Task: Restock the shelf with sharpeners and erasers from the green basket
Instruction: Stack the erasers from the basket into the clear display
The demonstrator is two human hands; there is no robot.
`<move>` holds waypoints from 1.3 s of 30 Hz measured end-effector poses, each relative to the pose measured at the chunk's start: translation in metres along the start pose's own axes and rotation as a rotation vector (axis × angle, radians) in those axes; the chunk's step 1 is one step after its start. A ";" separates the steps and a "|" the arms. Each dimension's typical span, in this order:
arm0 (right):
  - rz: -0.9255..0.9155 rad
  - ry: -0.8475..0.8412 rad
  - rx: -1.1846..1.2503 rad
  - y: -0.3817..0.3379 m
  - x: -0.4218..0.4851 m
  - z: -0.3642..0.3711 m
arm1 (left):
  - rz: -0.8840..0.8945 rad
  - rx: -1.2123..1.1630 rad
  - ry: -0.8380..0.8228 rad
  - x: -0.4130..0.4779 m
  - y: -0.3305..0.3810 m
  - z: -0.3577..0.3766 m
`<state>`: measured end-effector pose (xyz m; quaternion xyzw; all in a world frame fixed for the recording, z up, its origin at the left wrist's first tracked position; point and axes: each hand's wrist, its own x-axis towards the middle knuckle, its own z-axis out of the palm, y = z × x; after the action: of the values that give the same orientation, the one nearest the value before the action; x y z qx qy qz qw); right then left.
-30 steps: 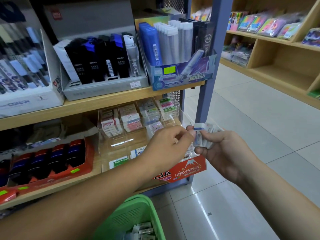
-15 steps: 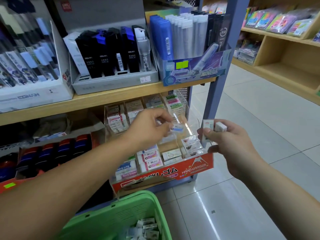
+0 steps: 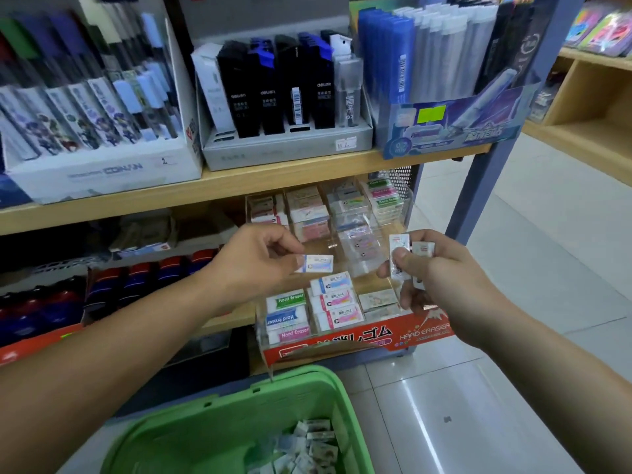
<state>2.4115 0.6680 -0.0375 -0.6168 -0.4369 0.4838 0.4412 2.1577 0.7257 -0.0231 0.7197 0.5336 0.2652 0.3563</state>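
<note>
One eraser (image 3: 318,263) is pinched by left hand (image 3: 253,265); two erasers (image 3: 399,249) are gripped by right hand (image 3: 444,278); green basket (image 3: 219,415) is noted at bottom centre.

The green basket (image 3: 191,436) is cut off by the bottom edge, and the loose packs (image 3: 307,449) inside it are too blurred to tell erasers from sharpeners. The left hand (image 3: 253,261) covers the left end of the wrapped eraser (image 3: 318,263) it pinches, and the print on it is too small to read. The right hand (image 3: 441,278) hides the lower halves of the white packs (image 3: 399,248) it grips, probably three. Both forearms run out of view. The pen boxes (image 3: 102,172) at upper left are blurred. The dark items (image 3: 147,282) on the lower left shelf sit in shadow, unidentifiable.
</note>
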 end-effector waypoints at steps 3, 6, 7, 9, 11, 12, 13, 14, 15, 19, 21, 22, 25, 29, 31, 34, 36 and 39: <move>-0.003 -0.050 -0.037 0.001 0.002 0.008 | 0.025 0.025 -0.014 -0.003 -0.005 -0.004; 0.008 -0.105 -0.126 0.004 0.005 0.014 | 0.043 -0.011 0.061 -0.001 -0.010 -0.006; -0.001 -0.084 -0.142 0.005 0.006 0.015 | 0.046 -0.029 0.091 -0.001 -0.011 -0.007; -0.047 0.037 -0.146 0.006 0.011 0.014 | 0.066 -0.017 0.118 0.001 -0.014 -0.010; -0.076 0.177 -0.121 0.006 0.015 0.010 | 0.071 0.009 0.112 0.005 -0.017 -0.010; -0.077 0.234 -0.098 0.007 0.016 0.007 | 0.070 0.020 0.117 0.007 -0.018 -0.009; -0.071 0.280 -0.074 0.006 0.018 0.005 | 0.067 0.028 0.129 0.010 -0.018 -0.008; -0.064 0.315 -0.054 0.006 0.019 0.003 | 0.065 0.031 0.144 0.014 -0.018 -0.006; -0.058 0.340 -0.037 0.006 0.020 0.001 | 0.065 0.029 0.153 0.018 -0.016 -0.004; -0.036 0.352 0.011 0.007 0.022 -0.001 | 0.071 0.105 0.124 0.038 -0.007 0.007; -0.033 0.323 0.009 0.008 0.023 0.001 | 0.037 0.228 0.061 0.049 -0.004 0.011; -0.031 0.306 0.010 0.009 0.024 0.002 | 0.014 0.288 0.022 0.054 -0.004 0.013; -0.025 0.265 0.034 0.010 0.025 0.005 | -0.027 0.411 -0.100 0.065 -0.002 0.017; -0.021 0.198 0.052 0.009 0.025 0.009 | -0.015 0.613 -0.293 0.072 0.003 0.017; -0.039 0.142 0.044 0.008 0.025 0.011 | -0.018 0.649 -0.349 0.071 0.006 0.016; -0.051 0.081 0.079 0.007 0.024 0.014 | 0.077 0.597 -0.118 0.062 0.007 0.012; -0.042 0.036 0.110 0.006 0.024 0.017 | 0.110 0.344 -0.036 0.049 0.011 0.011; -0.016 -0.064 0.183 0.004 0.024 0.024 | -0.017 -0.146 -0.180 0.025 0.026 0.014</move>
<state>2.3916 0.6928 -0.0496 -0.5547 -0.4096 0.5376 0.4852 2.1907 0.7418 -0.0115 0.7083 0.4849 0.2346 0.4562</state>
